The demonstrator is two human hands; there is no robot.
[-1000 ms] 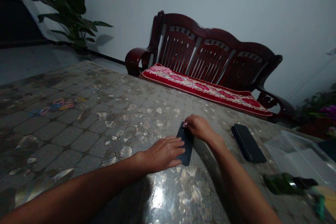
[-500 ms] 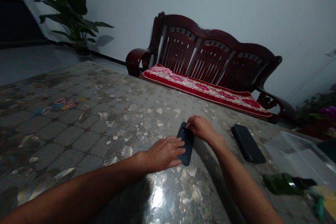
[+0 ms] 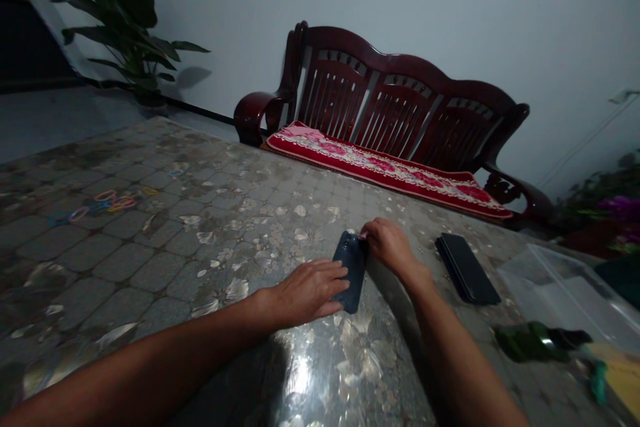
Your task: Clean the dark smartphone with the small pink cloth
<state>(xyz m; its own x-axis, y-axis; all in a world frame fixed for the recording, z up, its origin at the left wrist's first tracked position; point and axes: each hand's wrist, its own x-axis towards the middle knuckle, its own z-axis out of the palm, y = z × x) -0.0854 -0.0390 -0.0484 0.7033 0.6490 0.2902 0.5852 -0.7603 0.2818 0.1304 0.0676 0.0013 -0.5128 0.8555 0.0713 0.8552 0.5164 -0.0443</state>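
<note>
A dark smartphone (image 3: 353, 275) lies on the patterned table, its camera end pointing away from me. Stretched over its left side, the fingers of my left hand (image 3: 314, 290) rest on it with the thumb by the near edge. At the phone's far right corner, my right hand (image 3: 389, 243) is closed in a pinch. A bit of a small pinkish scrap (image 3: 363, 235) shows at those fingertips, too little to tell its kind. Right of my right hand lies a black wallet-like case (image 3: 468, 269).
Several colourful rings (image 3: 107, 203) lie on the table's left. On the right are a clear plastic box (image 3: 565, 280), a green bottle (image 3: 533, 340) on its side, and a yellow item (image 3: 625, 377). A wooden bench (image 3: 385, 90) stands beyond the table.
My right hand has shifted slightly from the phone's camera area to its far right corner, still pinching the scrap. My left hand stays on the phone. The view has turned slightly.
</note>
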